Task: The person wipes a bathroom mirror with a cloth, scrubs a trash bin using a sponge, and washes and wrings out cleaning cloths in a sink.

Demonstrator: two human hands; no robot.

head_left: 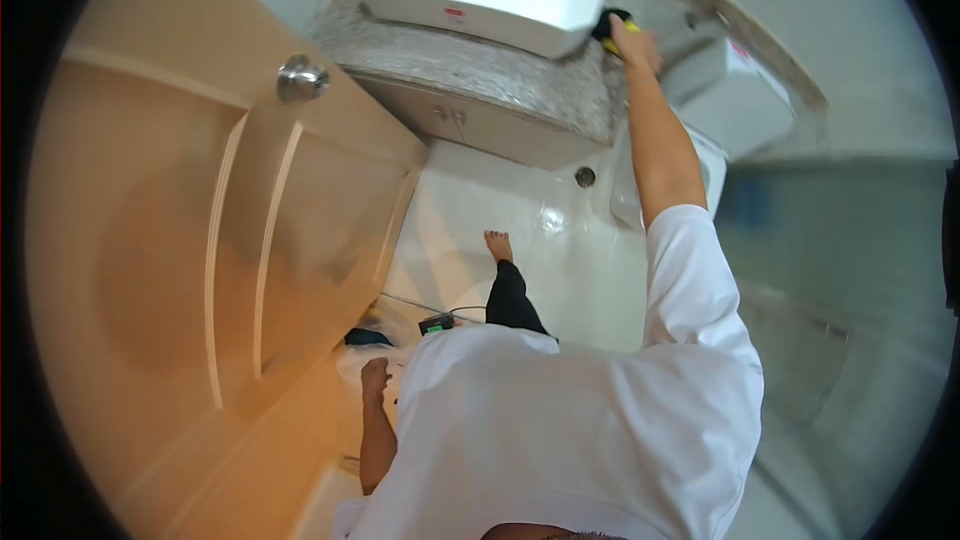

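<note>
"Why does the right hand (637,44) reach out?"
"Seemingly because its fingers grasp the blurred black-and-yellow object (606,24) beside the white ceramic basin (470,28), at the mottled grey stone surface's (480,66) end."
"And the left hand (375,379)?"
"Hangs low; its fingers' state, I can't tell."

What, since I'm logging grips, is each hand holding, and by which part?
The right hand seems to hold a black-and-yellow object by its yellow side; blur hides the exact grip. Nothing visible is held in the left hand.
</note>
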